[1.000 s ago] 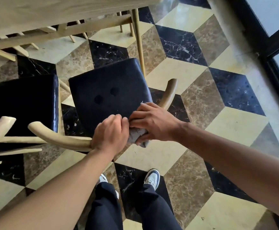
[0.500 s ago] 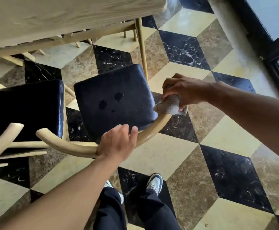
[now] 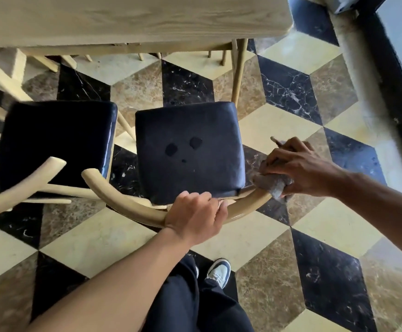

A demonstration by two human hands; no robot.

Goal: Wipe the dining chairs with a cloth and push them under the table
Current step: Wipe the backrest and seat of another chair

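Right hand [image 3: 298,167] now lower on the right arm of the rail [image 3: 128,200] than half a second ago, fingers curled round the grey cloth [image 3: 273,184] and pressing it against the wood just beside the seat's [image 3: 189,152] right rear corner. Cloth bunched, partly hidden under the palm, touching the rail. Rail's right tip, covered by hand and cloth in the earlier frame, now poking out beyond the knuckles. Left hand [image 3: 195,216] unmoved at the middle of the rail, wrapped over it from behind, thumb on the right side, fingertips at the seat's back edge.

Chair seen from above and behind, facing the table [image 3: 133,17], seat front pointing away toward the table edge. Seat still clear of the tabletop, floor tiles showing between the two; front edge close to the table leg [image 3: 238,73]. Curved rail running left to right across the view, both ends sweeping forward on either side of the black seat. Two dark round marks and a smaller dot on the cushion. View closer and more overhead than before, more tabletop in sight.

Second chair [image 3: 54,144] just to the left, same black seat, facing the same way, its pale rail end near the first chair's left rail end without touching. Patterned floor [image 3: 288,89] of black, brown and cream diamonds beneath. Dark trousers [image 3: 195,303] and a white shoe [image 3: 219,274] at the bottom, behind the chair. Dark window frame [image 3: 386,68] along the right edge.
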